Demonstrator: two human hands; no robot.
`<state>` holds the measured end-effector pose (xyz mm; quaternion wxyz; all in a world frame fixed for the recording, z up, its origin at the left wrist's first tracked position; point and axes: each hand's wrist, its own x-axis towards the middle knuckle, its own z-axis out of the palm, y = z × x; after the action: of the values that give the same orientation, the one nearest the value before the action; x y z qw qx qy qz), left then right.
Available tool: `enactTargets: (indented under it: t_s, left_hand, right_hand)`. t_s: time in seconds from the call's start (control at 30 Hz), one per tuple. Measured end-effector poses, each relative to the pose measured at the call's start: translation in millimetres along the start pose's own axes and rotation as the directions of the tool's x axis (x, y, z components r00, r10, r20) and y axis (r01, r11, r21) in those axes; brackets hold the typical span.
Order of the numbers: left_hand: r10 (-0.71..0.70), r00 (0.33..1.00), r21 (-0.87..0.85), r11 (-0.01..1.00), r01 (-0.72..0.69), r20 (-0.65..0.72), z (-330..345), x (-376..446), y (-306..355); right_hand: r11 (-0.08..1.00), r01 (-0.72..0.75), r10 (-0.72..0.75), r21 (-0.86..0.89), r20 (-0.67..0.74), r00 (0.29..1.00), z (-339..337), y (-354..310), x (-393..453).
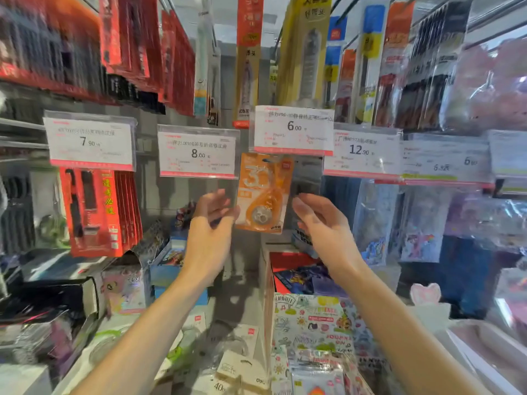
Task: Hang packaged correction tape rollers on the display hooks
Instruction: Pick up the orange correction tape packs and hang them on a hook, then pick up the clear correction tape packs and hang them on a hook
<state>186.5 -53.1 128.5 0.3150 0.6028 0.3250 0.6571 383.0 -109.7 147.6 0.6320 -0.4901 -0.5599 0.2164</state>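
An orange packaged correction tape roller [263, 192] hangs below the 6.00 price tag [293, 129], its top hidden behind the tag. My left hand [211, 223] is just left of the package with relaxed fingers, fingertips at or very near its left edge. Just right of the package, my right hand [320, 223] is raised with loose, spread fingers and holds nothing. The hook itself is hidden behind the tag. More white and green packaged rollers [236, 363] lie on the counter below.
Price tags marked 8.00 [198, 152] and 7.90 [89, 142] hang to the left, with red packs [97, 212] under the latter. Sticker sheets [313, 320] and card boxes [291, 269] crowd the counter. Bagged goods [422, 223] hang on the right.
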Motion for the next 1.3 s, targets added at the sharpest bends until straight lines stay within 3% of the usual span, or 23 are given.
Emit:
enactTargets:
  t_s: [0.13,0.27,0.47,0.73,0.87,1.07,1.3]
  left_hand:
    - [0.014,1.0,-0.044,0.999,-0.014,0.006,-15,-35,11]
    - [-0.022,0.998,-0.058,0.998,0.025,0.061,-26,-76,24]
    - [-0.099,0.986,-0.036,0.994,0.104,0.135,-50,-144,25]
    - [-0.24,0.97,-0.08,0.967,0.242,0.039,-65,-221,24]
    - [-0.284,0.959,-0.037,0.958,0.284,0.002,-86,-229,20]
    - [-0.323,0.945,-0.039,0.946,0.322,-0.04,-124,-223,9]
    - [-0.266,0.963,-0.04,0.963,0.267,0.044,-201,-176,-11]
  right_hand:
    - [1.0,0.016,-0.017,-0.007,-0.089,0.996,-22,-3,-37]
    - [0.995,-0.061,0.068,0.084,-0.087,0.994,-44,-6,-82]
    - [0.978,-0.105,0.115,0.178,-0.047,0.992,-70,16,-156]
    - [0.921,-0.276,0.266,0.275,0.075,0.961,-69,46,-219]
    - [0.932,-0.248,0.223,0.266,0.118,0.968,-66,47,-232]
    - [0.943,-0.263,0.253,0.202,0.076,0.964,-36,42,-234]
    - [0.967,-0.22,0.228,0.128,-0.05,0.972,40,21,-222]
